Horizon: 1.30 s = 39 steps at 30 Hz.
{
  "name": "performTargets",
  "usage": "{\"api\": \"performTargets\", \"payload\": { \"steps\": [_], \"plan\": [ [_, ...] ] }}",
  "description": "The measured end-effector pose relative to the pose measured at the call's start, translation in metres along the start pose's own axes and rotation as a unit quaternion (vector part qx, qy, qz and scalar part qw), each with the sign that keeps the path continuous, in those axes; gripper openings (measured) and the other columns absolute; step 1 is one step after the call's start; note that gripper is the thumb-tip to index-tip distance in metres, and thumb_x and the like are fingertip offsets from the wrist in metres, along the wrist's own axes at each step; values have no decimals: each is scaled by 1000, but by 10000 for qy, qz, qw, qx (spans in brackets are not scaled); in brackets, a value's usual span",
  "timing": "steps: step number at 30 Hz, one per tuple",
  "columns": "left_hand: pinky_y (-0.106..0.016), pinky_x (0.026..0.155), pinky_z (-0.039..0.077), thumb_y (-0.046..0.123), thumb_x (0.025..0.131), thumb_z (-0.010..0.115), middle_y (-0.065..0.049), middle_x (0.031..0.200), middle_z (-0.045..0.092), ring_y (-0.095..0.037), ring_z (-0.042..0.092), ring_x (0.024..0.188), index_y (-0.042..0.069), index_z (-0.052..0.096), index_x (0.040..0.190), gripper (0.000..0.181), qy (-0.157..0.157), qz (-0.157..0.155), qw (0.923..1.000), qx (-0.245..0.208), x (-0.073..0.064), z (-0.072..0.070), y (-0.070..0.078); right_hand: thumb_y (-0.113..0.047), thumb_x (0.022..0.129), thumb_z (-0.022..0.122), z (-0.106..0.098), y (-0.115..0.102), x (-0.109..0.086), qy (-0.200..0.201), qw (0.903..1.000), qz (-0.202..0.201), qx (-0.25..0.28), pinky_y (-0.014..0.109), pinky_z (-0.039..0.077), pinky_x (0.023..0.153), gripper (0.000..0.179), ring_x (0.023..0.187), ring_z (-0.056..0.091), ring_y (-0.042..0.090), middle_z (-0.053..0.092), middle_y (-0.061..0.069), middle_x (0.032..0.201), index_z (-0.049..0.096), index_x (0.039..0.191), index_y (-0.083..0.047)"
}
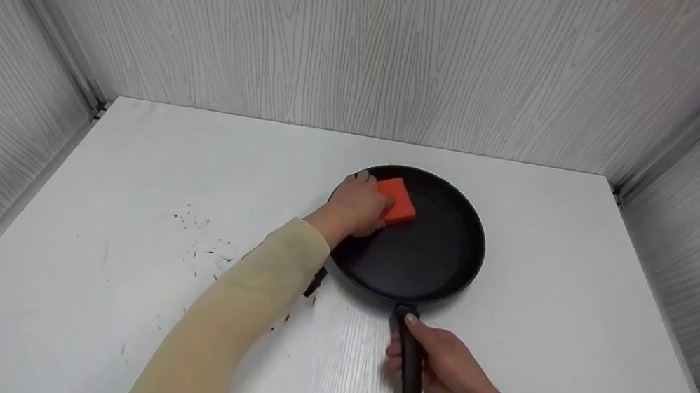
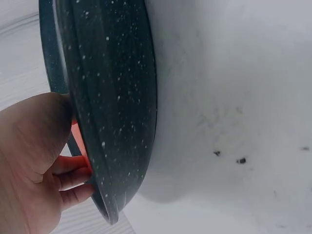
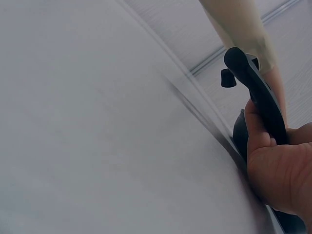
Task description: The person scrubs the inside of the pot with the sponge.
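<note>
A black frying pan (image 1: 425,259) with a speckled outer wall (image 2: 117,97) is at the middle of the table, its handle (image 1: 412,385) towards me. Inside it, near the left rim, lies an orange-red sponge (image 1: 399,206). My left hand (image 1: 359,205) holds that sponge against the pan's inner surface, fingers partly hidden behind the rim in the left wrist view. Near the pan end of the handle, my right hand (image 1: 450,363) grips it, thumb on top and fingers beneath. Whether the pan's base touches the table everywhere, I cannot tell.
Dark crumbs and smudges (image 1: 200,221) are scattered over the white table (image 1: 548,329), left of the pan. Grey wood-grain panels (image 1: 375,44) enclose the back and both sides. A small black object (image 1: 316,282) shows beside the left sleeve (image 1: 247,300).
</note>
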<state>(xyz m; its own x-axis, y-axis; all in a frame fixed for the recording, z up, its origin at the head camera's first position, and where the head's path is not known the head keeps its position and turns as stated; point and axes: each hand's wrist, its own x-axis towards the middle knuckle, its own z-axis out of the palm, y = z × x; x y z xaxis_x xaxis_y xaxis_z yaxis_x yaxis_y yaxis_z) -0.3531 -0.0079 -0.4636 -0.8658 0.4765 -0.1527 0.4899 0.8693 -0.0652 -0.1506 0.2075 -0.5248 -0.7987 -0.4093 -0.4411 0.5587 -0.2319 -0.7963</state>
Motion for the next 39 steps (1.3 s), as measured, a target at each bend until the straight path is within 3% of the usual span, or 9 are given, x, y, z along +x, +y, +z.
{"api": "performTargets", "payload": {
  "steps": [4,12,31,39],
  "plan": [
    [-53,111,40,42,108,61,-20,131,61,-37,47,129,20,66,137,37,-37,47,10000,2,-3,-2,-3,-36,107,66,-1,-1,0,126,9997,-9,-222,32,60,74,46,80,75,20,75,12,92,69,112,9],
    [-53,111,40,41,107,63,-16,124,64,-37,49,127,18,69,125,30,-36,90,9999,-94,-9,-5,-6,-38,106,66,-1,-3,1,92,9997,3,-245,32,60,74,45,81,74,19,75,11,91,70,111,7],
    [-53,105,44,45,106,63,-16,123,66,-37,50,123,23,66,139,40,-189,226,9995,120,-35,0,-9,-36,107,66,0,-2,0,8,9999,48,-131,32,61,75,43,81,75,19,75,12,91,70,108,7],
    [-52,102,46,45,104,66,-16,119,66,-37,53,117,21,69,129,35,-9,449,9990,41,-49,5,-6,-37,106,68,-1,-3,-2,51,9998,86,-160,34,61,77,47,82,75,20,75,13,93,68,113,10]
  ]
}}
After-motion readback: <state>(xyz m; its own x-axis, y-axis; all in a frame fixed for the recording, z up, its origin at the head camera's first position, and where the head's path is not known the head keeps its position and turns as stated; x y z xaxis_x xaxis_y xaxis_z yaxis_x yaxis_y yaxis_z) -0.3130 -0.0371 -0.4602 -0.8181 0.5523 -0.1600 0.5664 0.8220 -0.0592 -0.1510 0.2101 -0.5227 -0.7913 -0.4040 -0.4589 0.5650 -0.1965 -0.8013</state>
